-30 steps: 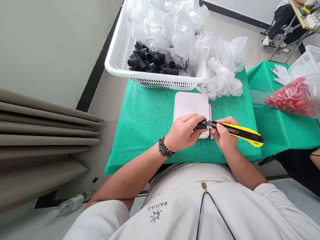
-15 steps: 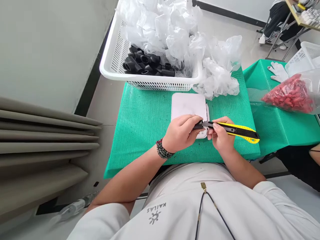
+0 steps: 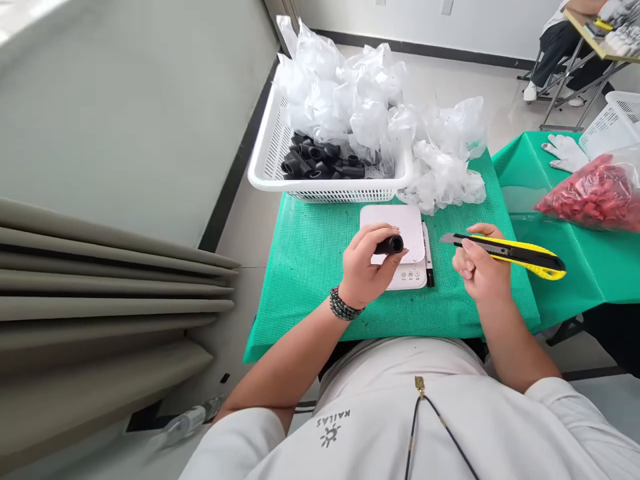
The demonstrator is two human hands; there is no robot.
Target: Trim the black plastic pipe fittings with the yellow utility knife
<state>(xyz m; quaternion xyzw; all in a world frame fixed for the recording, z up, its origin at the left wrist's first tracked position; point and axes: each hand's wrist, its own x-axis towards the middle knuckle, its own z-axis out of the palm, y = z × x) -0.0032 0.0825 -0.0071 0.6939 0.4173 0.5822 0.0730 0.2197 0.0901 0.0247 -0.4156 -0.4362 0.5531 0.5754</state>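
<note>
My left hand (image 3: 367, 263) is closed round a short black pipe fitting (image 3: 390, 245), whose open round end points to the right. Below it lies a white digital scale (image 3: 391, 217), partly covered by that hand. In my right hand (image 3: 483, 267) is a yellow and black utility knife (image 3: 520, 255), its blade out and aimed left. A gap separates the blade from the fitting. Beside the scale's right edge lies a black and white marker pen (image 3: 429, 260).
A white plastic basket (image 3: 330, 188) at the back holds several black fittings (image 3: 325, 160) under crumpled clear bags (image 3: 345, 93). More bags (image 3: 447, 177) lie on the green-covered table (image 3: 310, 267). To the right are a bag of red pieces (image 3: 595, 190), a white glove (image 3: 567, 153) and a seated person (image 3: 557, 50).
My right hand has drawn the knife away to the right from the fitting. The fitting's open end now shows in my left hand. The whole view has shifted slightly.
</note>
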